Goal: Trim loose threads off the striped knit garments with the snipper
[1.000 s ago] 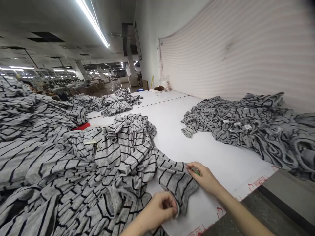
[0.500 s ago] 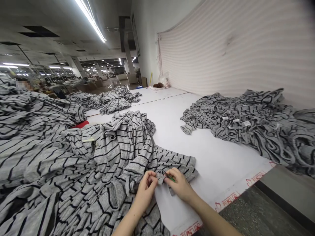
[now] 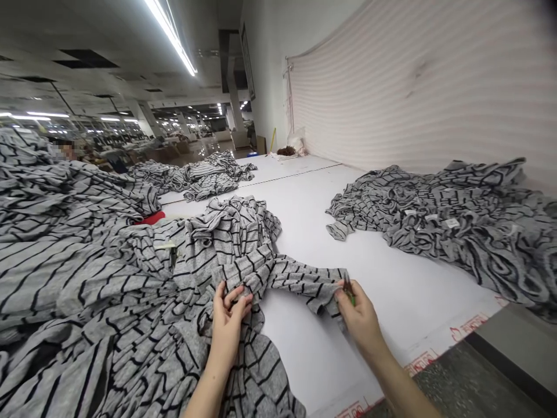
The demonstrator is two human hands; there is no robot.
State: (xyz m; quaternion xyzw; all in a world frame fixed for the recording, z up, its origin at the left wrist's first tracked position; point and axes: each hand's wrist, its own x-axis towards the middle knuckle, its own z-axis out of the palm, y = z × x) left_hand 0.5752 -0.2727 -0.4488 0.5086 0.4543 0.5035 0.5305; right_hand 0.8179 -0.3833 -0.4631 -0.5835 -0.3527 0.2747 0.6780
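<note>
1. The white table [image 3: 300, 226] ran away in front of me, its near edge close by my right forearm; a careless tug towards me could have dragged cloth over that edge.
2. The big heap of striped clothes [image 3: 78, 284] filled my left side. The piece I was handling lay against it, so folds could have caught and pulled neighbours along.
3. The other striped heap [image 3: 435, 215] sat across the table to my right, well apart from my hands. Its colours matched so closely that pieces from the two heaps could have been mixed up if they had met.
4. The striped sleeve [image 3: 300, 278] stretched from the near folds across the white top to my right hand. Pulled too hard, its knit might have stretched.
5. My left hand [image 3: 227, 322] had its fingers loosely spread and curled against the folds; I cannot tell whether they pinched any. A weak hold could have let the cloth bunch.
6. My right hand [image 3: 362, 316] was closed around the green snips [image 3: 350, 296], fingertips at the sleeve's end. With the blades so near, a slip could have nicked knit or skin.
</note>
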